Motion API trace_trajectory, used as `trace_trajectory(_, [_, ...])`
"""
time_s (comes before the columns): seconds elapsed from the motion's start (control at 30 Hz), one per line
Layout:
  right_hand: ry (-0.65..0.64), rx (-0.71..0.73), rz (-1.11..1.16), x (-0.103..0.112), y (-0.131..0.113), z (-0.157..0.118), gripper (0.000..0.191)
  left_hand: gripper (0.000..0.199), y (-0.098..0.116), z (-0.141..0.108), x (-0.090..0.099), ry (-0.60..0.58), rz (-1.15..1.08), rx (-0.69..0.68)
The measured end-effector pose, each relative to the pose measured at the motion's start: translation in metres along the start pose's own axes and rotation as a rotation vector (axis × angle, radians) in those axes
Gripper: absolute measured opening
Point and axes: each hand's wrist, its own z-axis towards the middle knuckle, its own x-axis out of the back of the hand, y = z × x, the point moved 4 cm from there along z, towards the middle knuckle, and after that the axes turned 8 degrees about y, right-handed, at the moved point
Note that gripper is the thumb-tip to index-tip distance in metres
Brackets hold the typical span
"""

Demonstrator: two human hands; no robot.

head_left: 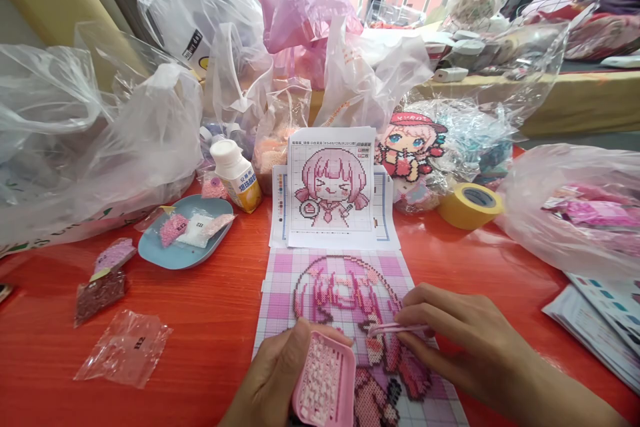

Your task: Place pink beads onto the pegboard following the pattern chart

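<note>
My left hand (280, 373) grips a small pink tray (326, 380) of pale pink beads, held over the lower left part of a bead board. Pinched in my right hand (440, 327) are pink tweezers (397, 327), their tips low over the board's middle. The gridded pegboard (280, 280) carries a partly filled bead picture (345, 280) with pink hair and a dark outline. Behind it a printed pattern sheet (330, 180) of a pink-haired figure stands upright. Whether the tweezer tips hold a bead is too small to tell.
On the left are a blue plate (170, 255) with bead bags, a white bottle (233, 167) and an opened plastic bag (125, 350). Yellow tape (470, 205), papers (595, 333) and a large plastic bag (525, 213) lie right. More bags line the back.
</note>
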Motion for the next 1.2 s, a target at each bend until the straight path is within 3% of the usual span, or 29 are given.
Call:
trace_trajectory(0.37, [-0.013, 0.007, -0.023, -0.002, 0.002, -0.002, 0.004, 0.071, 0.002, -0.001, -0.001, 0.035, 0.006, 0.023])
trace_trajectory(1.2, [0.023, 0.009, -0.024, 0.001, -0.001, 0.001, 0.005, 0.073, -0.013, 0.007, 0.002, -0.141, -0.072, -0.005])
